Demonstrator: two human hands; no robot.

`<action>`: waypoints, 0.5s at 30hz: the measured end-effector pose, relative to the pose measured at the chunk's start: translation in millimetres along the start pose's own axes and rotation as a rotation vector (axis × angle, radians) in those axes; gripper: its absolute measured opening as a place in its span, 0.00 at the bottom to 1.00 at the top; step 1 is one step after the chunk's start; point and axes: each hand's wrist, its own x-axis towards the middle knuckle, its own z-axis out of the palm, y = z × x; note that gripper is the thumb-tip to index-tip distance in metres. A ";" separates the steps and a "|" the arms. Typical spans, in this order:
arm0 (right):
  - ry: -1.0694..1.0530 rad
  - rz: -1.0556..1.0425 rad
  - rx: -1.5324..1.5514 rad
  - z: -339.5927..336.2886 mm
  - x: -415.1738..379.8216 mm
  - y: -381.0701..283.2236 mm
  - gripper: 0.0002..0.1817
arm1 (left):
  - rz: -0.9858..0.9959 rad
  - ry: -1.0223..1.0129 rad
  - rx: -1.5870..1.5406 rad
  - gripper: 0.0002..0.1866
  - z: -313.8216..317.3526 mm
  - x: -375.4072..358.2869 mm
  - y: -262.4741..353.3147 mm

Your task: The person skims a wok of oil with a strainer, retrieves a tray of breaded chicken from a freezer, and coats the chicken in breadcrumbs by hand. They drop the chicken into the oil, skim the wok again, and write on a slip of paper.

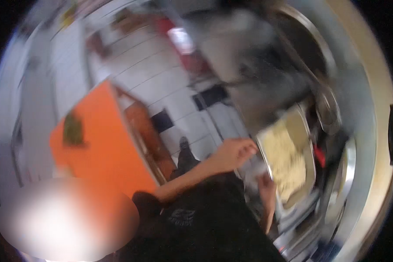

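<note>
A metal tray (311, 168) holds a pale yellow, mashed-looking food (286, 157) with darker flecks. My left hand (236, 153) is closed, its curled fingers right by the tray's near rim. Lower along that same side, my right hand (267, 188) has its fingers bent in at the rim, smeared by motion. Between the two hands shows a pale, see-through patch (254, 169). What the fingers hold, I cannot make out.
To the left stands an orange-topped table (100, 139) with a dark green item (73, 130) on it. Beyond the tray are a blurred large round pan (305, 39) and a metal ladle-like utensil (328, 107). Light tiles cover the floor (161, 74).
</note>
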 end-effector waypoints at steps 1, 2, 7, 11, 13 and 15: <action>0.040 0.084 0.064 -2.1 11.6 -31.7 0.07 | -0.041 -0.054 -0.008 0.10 -2.2 3.9 -5.5; 0.109 -0.019 0.252 2.8 20.4 -45.3 0.06 | -0.046 -0.044 -0.123 0.11 -2.5 7.5 -13.8; 0.351 -0.152 0.631 47.5 49.3 -97.3 0.07 | -0.079 0.033 -0.367 0.09 -5.2 15.1 9.2; 0.453 -0.152 0.542 50.1 46.9 -93.0 0.07 | -0.029 -0.088 -0.236 0.08 0.1 22.0 -0.8; 0.444 -0.128 0.489 47.7 44.8 -87.6 0.09 | -0.052 -0.086 -0.301 0.07 8.1 26.6 -10.4; 0.447 -0.124 0.649 42.4 37.1 -84.0 0.09 | -0.135 -0.128 -0.455 0.06 16.4 31.4 -20.5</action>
